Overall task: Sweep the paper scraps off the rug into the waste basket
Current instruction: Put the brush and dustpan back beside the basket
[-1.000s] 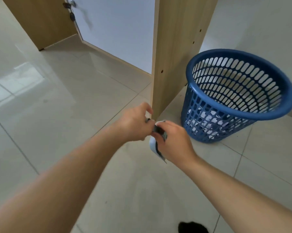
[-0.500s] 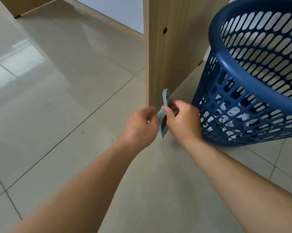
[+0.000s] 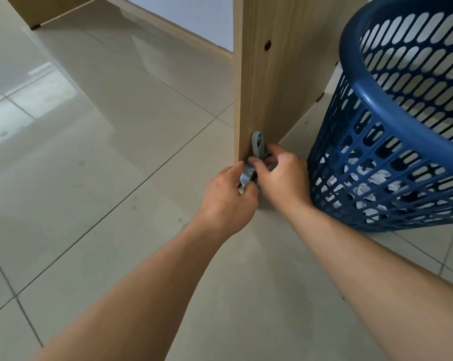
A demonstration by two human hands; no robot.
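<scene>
**Q:** Paper scraps (image 3: 363,188) — where are they located at this stage?

**A:** Crumpled white scraps are seen through the slotted wall of the waste basket (image 3: 392,118), lying at its bottom. The basket is stood on the tiled floor (image 3: 115,157), just beside a wooden panel (image 3: 285,82). No rug is shown, so it cannot be determined whether any scraps are left on it.

**Q:** How are the hands configured?

**A:** Both are brought close together at the foot of the panel. A grey-blue dustpan set (image 3: 256,152) is held between them, on edge, with its looped handle pointed upward against the wood. The lower blade is pinched by the curled fingers of the left hand (image 3: 228,199). The handle is gripped by the thumb and fingers of the right hand (image 3: 282,178). Whether a brush is clipped into the pan cannot be told; that part is hidden by the fingers.

**Q:** What progress is indicated?

**A:** The depositing step is judged to be done, since scraps are already contained in the basket. The step in hand is judged to be stowage of the tool against the panel. What is left appears to be release of the tool.

**Q:** What is required for that release?

**A:** A stable lean against the wood should be confirmed, as a thin pan stood on edge on glossy tile is likely to slide.
</scene>
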